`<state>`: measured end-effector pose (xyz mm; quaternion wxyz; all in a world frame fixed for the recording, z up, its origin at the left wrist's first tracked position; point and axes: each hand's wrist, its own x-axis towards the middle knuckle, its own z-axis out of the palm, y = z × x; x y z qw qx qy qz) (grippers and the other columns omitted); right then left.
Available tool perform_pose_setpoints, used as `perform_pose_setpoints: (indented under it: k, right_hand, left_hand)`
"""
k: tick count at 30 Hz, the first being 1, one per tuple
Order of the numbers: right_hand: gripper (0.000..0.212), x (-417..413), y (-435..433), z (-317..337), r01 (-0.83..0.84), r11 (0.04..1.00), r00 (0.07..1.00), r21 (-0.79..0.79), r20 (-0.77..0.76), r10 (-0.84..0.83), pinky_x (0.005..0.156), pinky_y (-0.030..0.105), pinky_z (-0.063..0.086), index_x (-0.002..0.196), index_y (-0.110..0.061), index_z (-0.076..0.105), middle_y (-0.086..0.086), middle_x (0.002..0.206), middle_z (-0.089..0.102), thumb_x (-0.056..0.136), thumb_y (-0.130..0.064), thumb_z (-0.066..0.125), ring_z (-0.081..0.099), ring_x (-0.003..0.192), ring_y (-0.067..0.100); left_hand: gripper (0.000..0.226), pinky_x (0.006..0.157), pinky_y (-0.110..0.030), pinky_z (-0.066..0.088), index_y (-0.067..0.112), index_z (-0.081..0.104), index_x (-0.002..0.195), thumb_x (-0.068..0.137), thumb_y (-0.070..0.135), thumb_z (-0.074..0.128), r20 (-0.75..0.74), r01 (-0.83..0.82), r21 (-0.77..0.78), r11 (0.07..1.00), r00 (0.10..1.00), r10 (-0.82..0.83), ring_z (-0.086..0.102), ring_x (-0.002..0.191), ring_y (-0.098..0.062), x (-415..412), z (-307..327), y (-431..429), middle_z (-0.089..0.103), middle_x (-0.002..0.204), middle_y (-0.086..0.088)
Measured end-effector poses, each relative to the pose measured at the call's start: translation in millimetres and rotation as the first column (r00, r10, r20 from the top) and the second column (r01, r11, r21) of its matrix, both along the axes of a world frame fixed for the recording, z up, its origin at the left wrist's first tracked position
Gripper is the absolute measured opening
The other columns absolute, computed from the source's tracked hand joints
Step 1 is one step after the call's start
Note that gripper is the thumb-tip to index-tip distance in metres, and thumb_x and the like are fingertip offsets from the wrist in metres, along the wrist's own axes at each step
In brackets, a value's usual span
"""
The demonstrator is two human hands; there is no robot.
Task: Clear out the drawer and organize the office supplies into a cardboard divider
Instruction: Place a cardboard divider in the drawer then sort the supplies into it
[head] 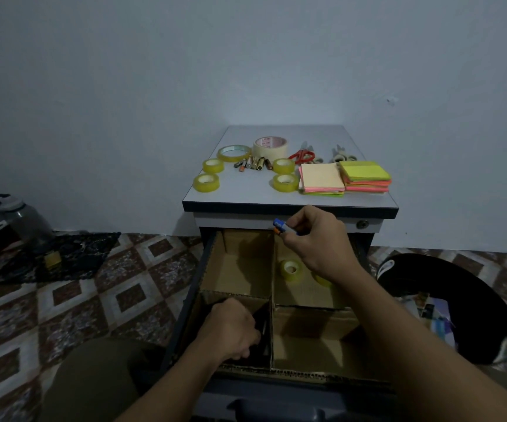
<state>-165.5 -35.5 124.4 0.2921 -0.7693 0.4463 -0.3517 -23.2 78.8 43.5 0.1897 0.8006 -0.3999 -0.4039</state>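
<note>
Brown cardboard divider (272, 301) mostly unfilled
Our right hand (317, 240) pinched a blue-orange battery (279, 226), left hand's (230, 330) hold unclear; supplies (321, 178) crowded the grey worktop (246, 194).

Right hand (313, 239) raised at far right, forearm stretched forward, thumb and curled fingers pinching blue-and-orange battery (280, 226). Left hand (234, 328) lower, near left, knuckles up, fingers curled downward; grasp hidden.

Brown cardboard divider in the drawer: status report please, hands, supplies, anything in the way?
Right hand pinches blue-and-orange batteries above far-right compartment. Left hand curled in near-left compartment, grip unclear. Yellow tape roll below; nothing blocking brown cardboard divider.
</note>
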Motion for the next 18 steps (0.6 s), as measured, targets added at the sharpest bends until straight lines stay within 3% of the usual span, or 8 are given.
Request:
perform_pose_setpoints:
  k: [4,8,12,15,18]
  right_hand:
    - [0.013,0.1,4.3,-4.8,0.01,0.999,1.0,0.034,0.026,-0.011,0.057,0.016,0.045,0.088,-0.023,0.062,-0.006,0.087,0.066,0.085,-0.018,0.074,0.063,0.076,0.006]
    - [0.013,1.4,12.8,-6.8,-0.021,0.993,0.999,0.114,0.041,0.016,0.066,0.026,0.056,0.089,-0.024,0.061,-0.004,0.092,0.066,0.086,-0.018,0.073,0.065,0.081,0.009]
    - [0.013,12.5,30.3,-16.5,-0.019,0.981,1.0,0.193,0.003,0.018,0.071,0.034,0.061,0.09,-0.026,0.059,-0.003,0.093,0.066,0.088,-0.019,0.07,0.067,0.08,0.011]
    - [0.015,23.7,47.7,-26.0,-0.028,0.976,0.999,0.214,-0.027,0.035,0.071,0.033,0.06,0.091,-0.028,0.057,-0.005,0.093,0.064,0.088,-0.02,0.069,0.065,0.082,0.011]
    - [0.017,33.4,64.8,-37.4,-0.107,0.955,0.994,0.276,0.005,0.11,0.063,0.026,0.056,0.09,-0.026,0.053,-0.001,0.092,0.063,0.091,-0.013,0.064,0.065,0.079,0.016]
  left_hand:
    - [0.013,0.058,-0.028,0.059,0.01,0.074,0.09,0.089,0.022,0.07,-0.014,0.03,-0.059,0.998,0.999,-0.031,0.071,0.064,-0.023,14.5,9.0,2.2,0.075,0.078,-0.014]
    - [0.011,0.057,-0.032,0.055,0.02,0.07,0.087,0.095,0.023,0.063,0.099,0.046,-0.251,0.967,0.995,-0.022,0.067,0.056,-0.013,42.4,28.7,8.4,0.073,0.073,-0.005]
    - [0.016,0.062,-0.019,0.046,0.025,0.072,0.086,0.095,0.02,0.059,0.301,0.081,-0.406,0.91,0.952,0.049,0.063,0.072,0.0,73.2,38.1,13.3,0.07,0.081,0.011]
    - [0.017,0.066,-0.014,0.037,0.025,0.073,0.103,0.096,0.021,0.058,0.389,0.157,-0.375,0.914,0.921,0.002,0.06,0.087,-0.005,92.8,30.3,9.0,0.067,0.101,0.005]
    - [0.021,0.066,-0.014,0.037,0.027,0.072,0.102,0.095,0.015,0.056,0.359,0.152,-0.391,0.907,0.933,-0.002,0.059,0.09,-0.01,101.7,23.9,3.8,0.064,0.105,-0.001]
